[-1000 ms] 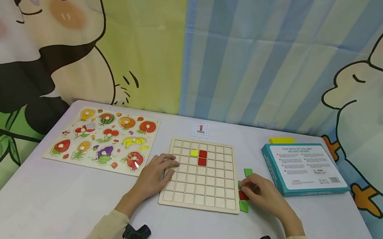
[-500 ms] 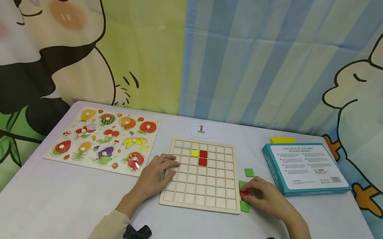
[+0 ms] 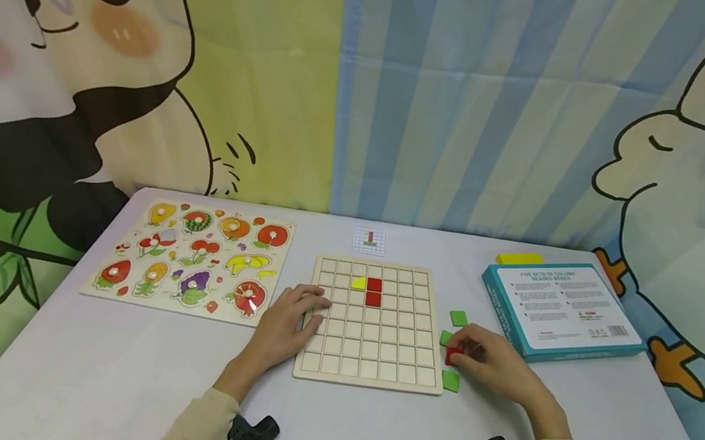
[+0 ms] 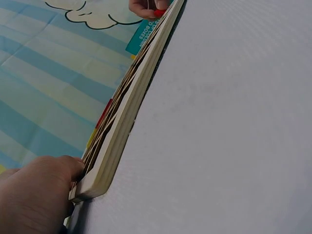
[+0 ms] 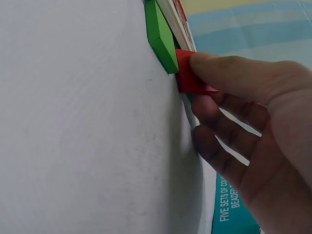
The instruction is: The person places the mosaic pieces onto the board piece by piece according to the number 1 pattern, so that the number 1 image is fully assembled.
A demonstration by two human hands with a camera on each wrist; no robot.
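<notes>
A wooden grid board (image 3: 373, 349) lies mid-table, with a yellow tile (image 3: 359, 282) and two red tiles (image 3: 373, 291) set in its upper cells. My left hand (image 3: 289, 322) rests on the board's left edge, fingers over the rim; the left wrist view shows the thumb at the board's corner. Right of the board, my right hand (image 3: 491, 361) pinches a red tile (image 5: 187, 73) between thumb and fingers, tilted up. Several green tiles (image 3: 450, 380) lie along the board's right side, one of them partly behind the right fingers.
A small pattern card (image 3: 359, 239) lies behind the board. On the left is a fruit puzzle board (image 3: 164, 292). A teal box (image 3: 559, 314) stands at the right, with a yellow object (image 3: 519, 259) behind it. A curtain backs the table.
My right hand has moved from above the green and red tiles onto the red one, which it now grips and has tilted up. The left hand stays still on the board's edge.
</notes>
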